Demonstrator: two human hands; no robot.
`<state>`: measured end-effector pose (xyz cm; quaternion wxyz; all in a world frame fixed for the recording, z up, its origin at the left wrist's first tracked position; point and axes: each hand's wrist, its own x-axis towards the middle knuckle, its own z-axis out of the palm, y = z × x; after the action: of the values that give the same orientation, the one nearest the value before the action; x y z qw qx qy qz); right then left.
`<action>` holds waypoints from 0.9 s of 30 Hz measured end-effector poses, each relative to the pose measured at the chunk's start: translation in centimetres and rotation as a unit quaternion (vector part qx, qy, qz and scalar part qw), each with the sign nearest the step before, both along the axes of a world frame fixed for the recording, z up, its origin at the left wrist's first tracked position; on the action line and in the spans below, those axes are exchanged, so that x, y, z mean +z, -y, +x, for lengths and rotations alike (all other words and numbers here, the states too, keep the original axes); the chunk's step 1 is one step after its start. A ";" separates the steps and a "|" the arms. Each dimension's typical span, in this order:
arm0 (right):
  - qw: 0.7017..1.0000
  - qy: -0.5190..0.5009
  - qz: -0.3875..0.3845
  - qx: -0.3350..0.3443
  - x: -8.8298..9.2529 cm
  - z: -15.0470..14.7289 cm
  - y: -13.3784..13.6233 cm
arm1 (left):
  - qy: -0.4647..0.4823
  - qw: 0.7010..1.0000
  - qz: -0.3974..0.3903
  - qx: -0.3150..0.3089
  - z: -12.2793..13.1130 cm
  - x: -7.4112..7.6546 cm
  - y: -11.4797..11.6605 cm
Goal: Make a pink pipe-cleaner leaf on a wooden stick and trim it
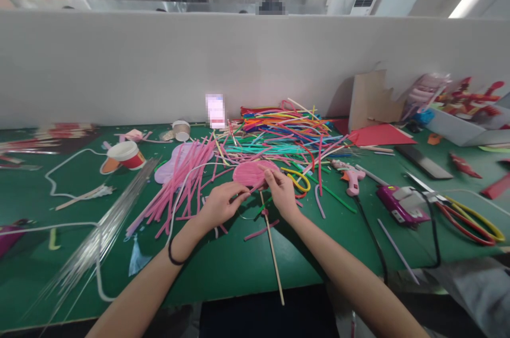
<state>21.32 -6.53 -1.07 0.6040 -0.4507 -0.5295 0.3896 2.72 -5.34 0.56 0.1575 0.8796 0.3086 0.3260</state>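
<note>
A pink oval piece (249, 174), apparently made of fuzzy pipe cleaners laid side by side, is up in front of me above the green table. My right hand (282, 189) grips its right edge, thumb and fingers closed. At its lower left edge my left hand (227, 201) pinches a thin pink pipe cleaner (255, 188). Below the oval, a thin wooden stick (274, 258) slants toward the table's front edge, with a small pink bit and a green strand near its top. Whether the stick is joined to the oval is hidden. A loose pink pipe cleaner (261, 230) lies nearby.
Pink pipe cleaners (187, 184) cover a lilac cloud shape (165, 172); a multicoloured heap (274, 131) lies behind. Metal wires (107, 226) and a paper cup (126, 154) are left. Rightward are a glue gun (353, 176), purple power strip (400, 205) and scissors (466, 216).
</note>
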 end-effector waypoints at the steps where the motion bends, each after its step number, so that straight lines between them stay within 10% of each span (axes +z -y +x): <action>1: 1.000 0.003 0.002 -0.001 0.0 0.0 0.0 | 0.002 1.000 -0.003 0.000 0.0 0.0 0.0; 13: 0.996 0.018 -0.007 0.085 -0.2 -0.2 0.0 | 0.015 0.999 -0.045 -0.003 -0.1 -0.4 -0.3; 22: 0.998 -0.029 -0.003 -0.060 0.1 1.0 -0.3 | -0.012 1.000 -0.028 0.001 -0.1 -0.3 -0.4; 27: 0.999 -0.018 -0.016 0.041 -0.4 0.6 -0.5 | -0.008 1.000 -0.015 0.010 -0.2 -0.5 -0.4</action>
<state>21.93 -6.05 -1.52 0.5895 -0.4313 -0.5304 0.4303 2.54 -4.92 0.10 0.1648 0.8766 0.3231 0.3163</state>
